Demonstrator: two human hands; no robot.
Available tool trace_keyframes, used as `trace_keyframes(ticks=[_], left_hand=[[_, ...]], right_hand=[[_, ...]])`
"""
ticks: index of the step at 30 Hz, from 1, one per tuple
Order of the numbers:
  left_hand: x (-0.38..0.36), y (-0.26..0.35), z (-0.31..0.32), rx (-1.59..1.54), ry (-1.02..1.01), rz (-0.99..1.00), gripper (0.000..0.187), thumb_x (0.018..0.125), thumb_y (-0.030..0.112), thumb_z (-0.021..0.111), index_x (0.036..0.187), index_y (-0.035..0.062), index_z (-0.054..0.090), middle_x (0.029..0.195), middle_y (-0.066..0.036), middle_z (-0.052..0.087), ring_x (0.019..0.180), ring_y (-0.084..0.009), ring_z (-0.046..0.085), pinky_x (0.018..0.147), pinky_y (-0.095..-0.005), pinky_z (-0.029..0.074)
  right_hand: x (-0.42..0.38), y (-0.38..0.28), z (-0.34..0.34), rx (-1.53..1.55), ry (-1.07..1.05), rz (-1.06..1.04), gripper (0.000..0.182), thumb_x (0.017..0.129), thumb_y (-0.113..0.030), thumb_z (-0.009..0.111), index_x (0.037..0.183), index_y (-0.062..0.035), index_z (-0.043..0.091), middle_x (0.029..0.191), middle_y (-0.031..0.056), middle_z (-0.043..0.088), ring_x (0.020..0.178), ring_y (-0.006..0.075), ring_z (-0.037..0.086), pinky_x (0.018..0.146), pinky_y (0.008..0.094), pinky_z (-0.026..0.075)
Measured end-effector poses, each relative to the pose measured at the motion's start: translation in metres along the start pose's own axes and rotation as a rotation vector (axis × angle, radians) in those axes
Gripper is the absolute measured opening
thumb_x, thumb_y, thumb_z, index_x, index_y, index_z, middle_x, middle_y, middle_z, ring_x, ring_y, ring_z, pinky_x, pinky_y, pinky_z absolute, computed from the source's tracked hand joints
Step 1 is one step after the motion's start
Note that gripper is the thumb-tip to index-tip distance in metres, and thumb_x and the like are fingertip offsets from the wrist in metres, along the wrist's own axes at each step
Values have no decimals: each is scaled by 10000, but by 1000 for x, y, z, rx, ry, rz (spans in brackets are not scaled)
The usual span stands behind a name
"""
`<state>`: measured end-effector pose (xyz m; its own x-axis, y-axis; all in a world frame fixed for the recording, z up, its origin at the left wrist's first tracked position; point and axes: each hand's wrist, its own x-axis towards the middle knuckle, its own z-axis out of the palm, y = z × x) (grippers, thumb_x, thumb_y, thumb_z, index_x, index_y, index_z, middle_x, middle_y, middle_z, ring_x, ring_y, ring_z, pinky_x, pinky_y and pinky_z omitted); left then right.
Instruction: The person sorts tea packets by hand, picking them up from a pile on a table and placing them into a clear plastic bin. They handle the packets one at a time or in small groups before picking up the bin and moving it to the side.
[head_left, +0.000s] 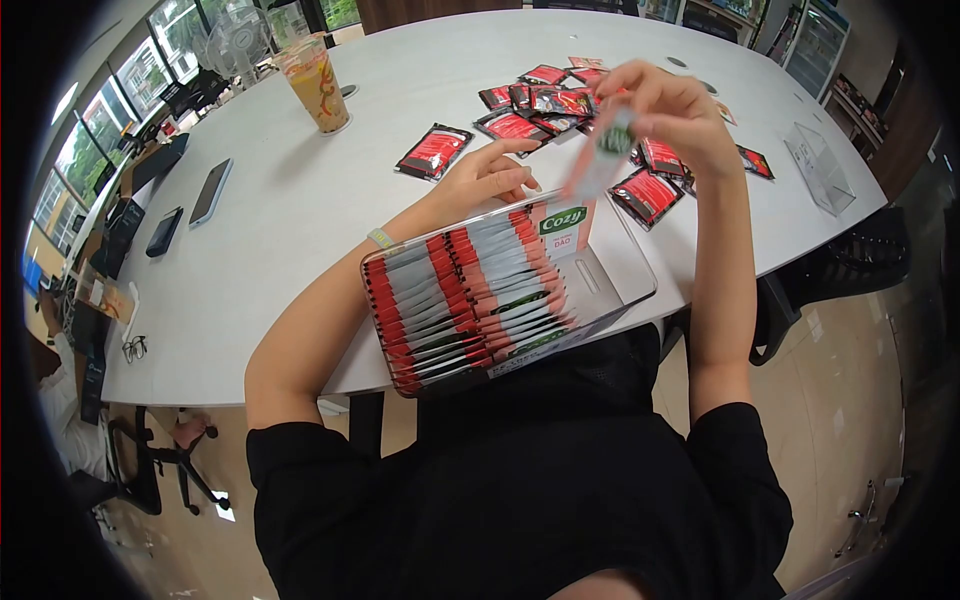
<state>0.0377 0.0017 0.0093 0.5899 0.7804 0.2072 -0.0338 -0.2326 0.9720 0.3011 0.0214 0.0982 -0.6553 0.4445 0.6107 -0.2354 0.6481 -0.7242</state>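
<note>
My right hand (680, 115) is raised over the far right corner of a rimmed box (610, 280). Its fingers pinch a pink and white sachet (605, 150) with a green label, smeared by motion. Packed in the box are rows of upright sachets (470, 285), red and grey on the left, pink and white on the right. A pink Cozy sachet (562, 228) stands at the box's far side, facing me. Just beyond the far rim, my left hand (490, 180) hovers or rests with fingers apart, holding nothing. Loose red and black packets (560, 102) lie heaped beyond both hands.
One red packet (435, 150) lies apart on the white table (290, 230). A drink cup (318, 90), a phone (210, 190) and a dark small case (164, 232) are to the left. At the right stands a clear holder (818, 170). A person (75, 400) sits far left.
</note>
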Motion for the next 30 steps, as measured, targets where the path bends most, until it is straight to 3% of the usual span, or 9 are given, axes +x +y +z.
trace_keyframes(ticks=[3,7,8,12,19,30], left_hand=[[0,0,-1,73,-17,15,570,870,337,550,1310,22,368,1019,-125,564,870,-139,542,788,-255,451],[2,-2,-1,115,13,26,554,879,350,536,1290,8,389,1000,-119,576,877,-146,548,792,-263,449],[2,-3,-3,137,-8,45,547,881,353,532,1281,3,399,993,-119,581,879,-149,551,794,-266,449],[2,-2,-1,114,7,10,526,889,352,509,1264,-6,417,982,-124,587,880,-152,553,794,-269,449],[3,-6,-3,117,11,17,510,902,367,472,1243,-11,443,985,-132,585,882,-156,557,793,-269,451],[2,-3,-2,151,14,17,485,910,370,448,1224,1,469,976,-125,591,872,-153,565,787,-266,456]], right_hand=[[0,6,9,-169,-155,39,78,702,-82,701,720,-39,639,1023,73,593,959,157,547,809,279,425],[3,11,25,-277,-235,121,91,663,-72,713,720,-44,647,877,35,570,908,145,533,819,294,411],[3,10,28,-339,-254,148,162,607,-22,750,687,-57,614,842,34,549,992,214,543,862,351,413],[5,8,37,-358,-332,234,246,584,-62,768,613,-77,524,829,34,566,967,206,553,832,351,427],[5,13,38,-320,-327,269,295,582,-84,773,623,-70,481,848,45,573,966,198,553,834,344,427],[2,12,22,-147,-323,364,218,668,-52,733,694,-53,517,832,42,579,965,191,581,833,315,445]])
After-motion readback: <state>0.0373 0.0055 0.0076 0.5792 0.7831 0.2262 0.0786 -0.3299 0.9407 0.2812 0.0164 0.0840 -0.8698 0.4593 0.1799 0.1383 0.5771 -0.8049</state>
